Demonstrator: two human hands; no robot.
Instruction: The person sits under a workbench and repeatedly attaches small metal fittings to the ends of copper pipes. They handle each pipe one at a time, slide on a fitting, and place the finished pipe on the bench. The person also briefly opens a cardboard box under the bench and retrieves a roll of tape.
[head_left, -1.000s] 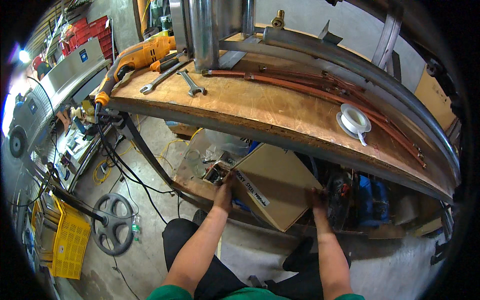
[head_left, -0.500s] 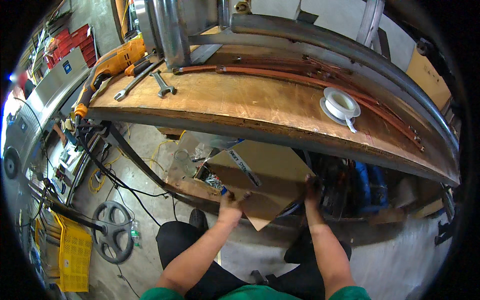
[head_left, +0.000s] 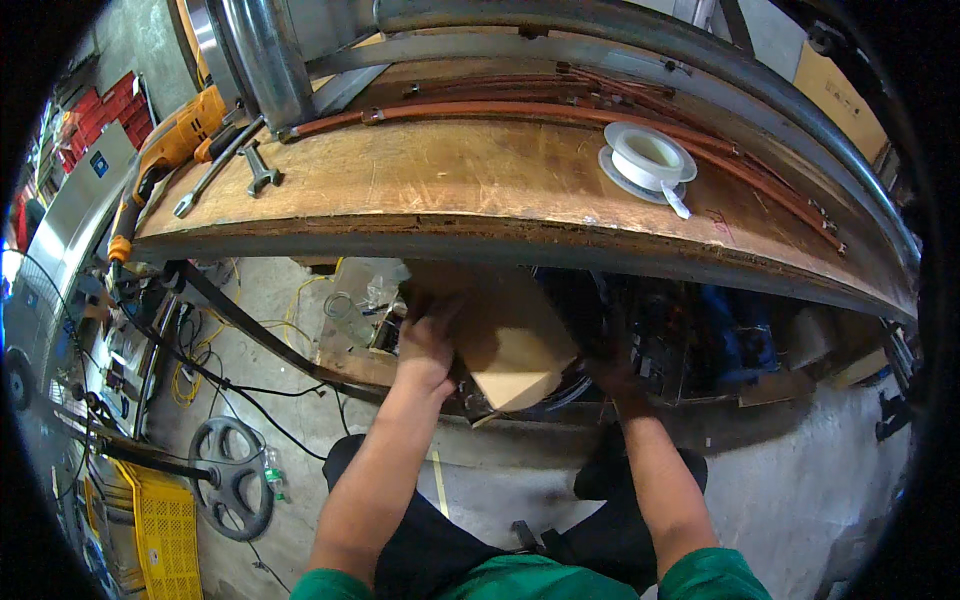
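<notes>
The worktop hides the top of the cardboard box; the right hand is dark, its grip unclear.

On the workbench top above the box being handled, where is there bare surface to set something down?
The worn wooden benchtop is bare across its middle, between the grey open-ended spanner on the left and the white tape roll on the right. The back edge is crowded with copper pipes; the far left corner holds an orange power drill.
</notes>
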